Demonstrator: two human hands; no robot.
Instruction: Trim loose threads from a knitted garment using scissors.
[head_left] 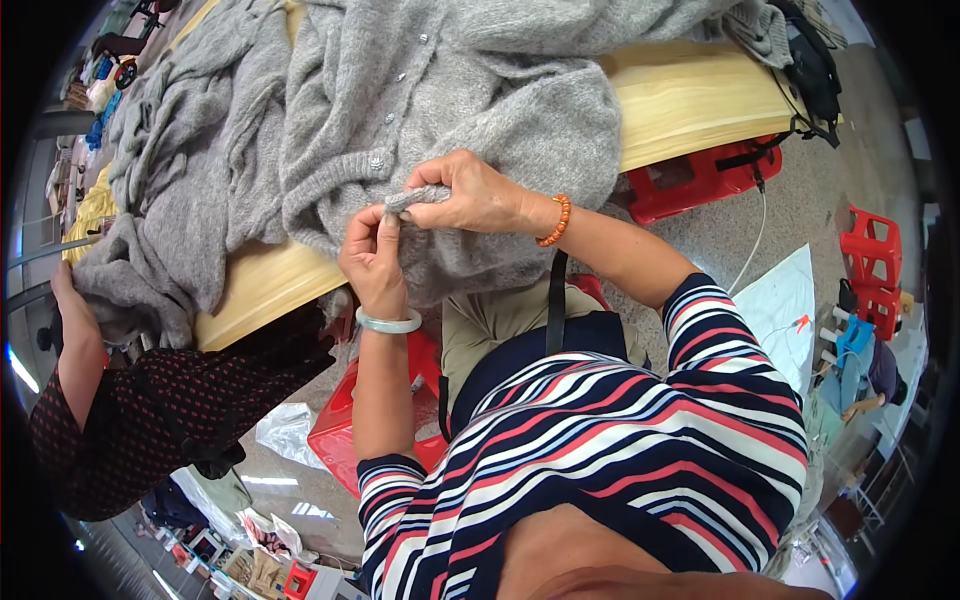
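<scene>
A grey knitted cardigan (pixel 450 110) is spread over the table edge and hangs toward my lap, with several shiny buttons down its front band. My left hand (pixel 375 262) pinches the tip of a ribbed knit edge between thumb and fingers. Close beside it, my right hand (pixel 465 195) grips the same folded edge from the right, fingers closed. Whether a needle or thread sits between the fingertips is too small to make out. One button lies on the ribbed band just above my hands.
The pale wooden table (pixel 690 100) runs across in front. More grey knitwear (pixel 190 150) lies to the left, where a co-worker in a dark patterned top (pixel 150 410) sits. A red stool (pixel 690 185) is under the table; a black bag (pixel 805 70) lies at the far right.
</scene>
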